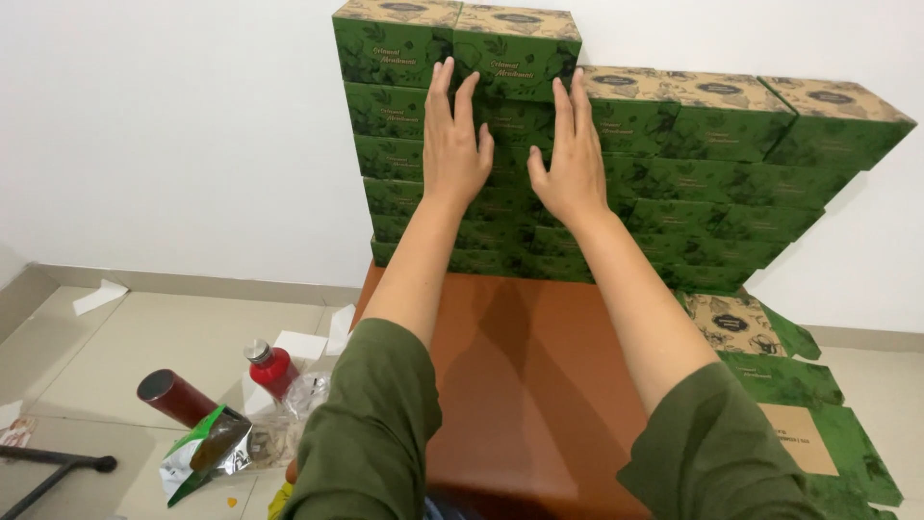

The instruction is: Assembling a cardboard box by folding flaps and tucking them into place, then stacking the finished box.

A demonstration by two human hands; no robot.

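**Flat palms on a wall of green boxes**

Left hand (454,144) and right hand (570,159) press open-palmed, gripping nothing, against stacked green boxes (500,116) with tan lids on the brown table (525,376). A red bottle (270,367) stands on the floor.

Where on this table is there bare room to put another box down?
The brown tabletop is bare between the forearms, in front of the green box stack. Both hands, left and right, press the stack. Floor left is cluttered: red bottle, foil bag.
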